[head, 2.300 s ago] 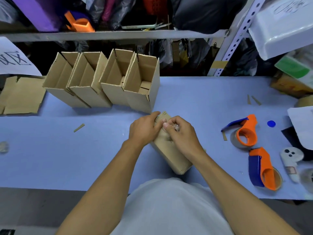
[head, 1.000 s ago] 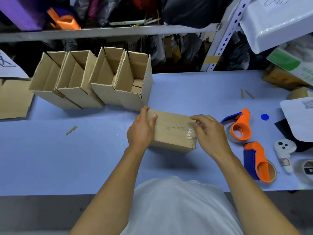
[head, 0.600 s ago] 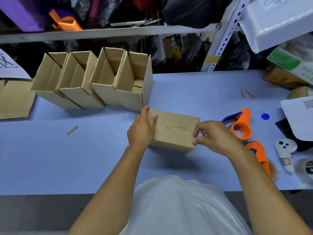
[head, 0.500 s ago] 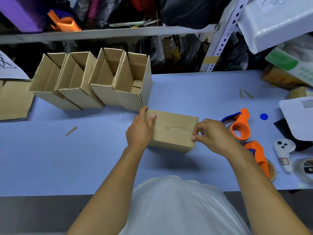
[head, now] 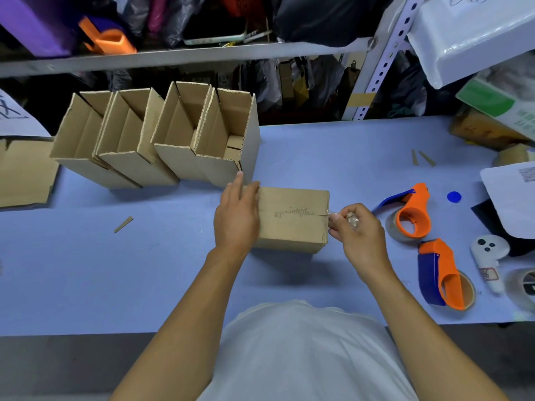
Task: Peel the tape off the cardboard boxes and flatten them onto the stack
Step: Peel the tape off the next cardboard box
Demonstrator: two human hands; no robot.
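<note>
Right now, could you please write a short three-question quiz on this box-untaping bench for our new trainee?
1. True or false: the left hand rests on the closed box.
2. What does the right hand pinch? A) clear tape B) the blue disc C) a cardboard strip
3. How many open boxes stand behind the closed box?

Key: 1 true; 2 A; 3 four.

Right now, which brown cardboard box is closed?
The brown cardboard box between the left hand and right hand; the four behind it stand open.
</note>
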